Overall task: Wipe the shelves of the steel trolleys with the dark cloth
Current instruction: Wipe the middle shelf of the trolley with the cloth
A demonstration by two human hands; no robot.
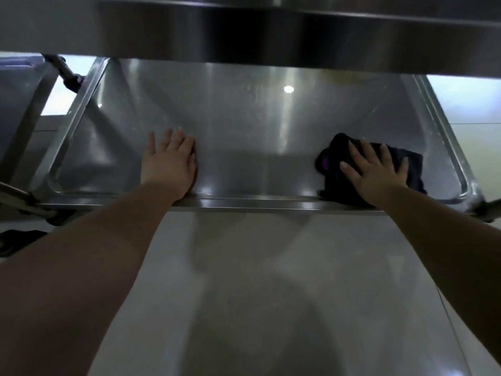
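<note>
- Toward the right of the frame, the right hand [375, 169] is pressing flat, fingers spread, on the dark cloth [413, 166], which is lying by the front rim of the shelf [257, 126].
- Left hand [170, 161] is resting flat and wide on bare steel, holding nothing.
- Risk, as a judgement: the cloth is overlapping the rim, so a pull-back stroke could be dragging it onto the floor [271, 294]. Hard pushing could be rolling the trolley [244, 31].
- Rimmed shelf is acting as a shallow tray, carrying the cloth at its right end.
</note>
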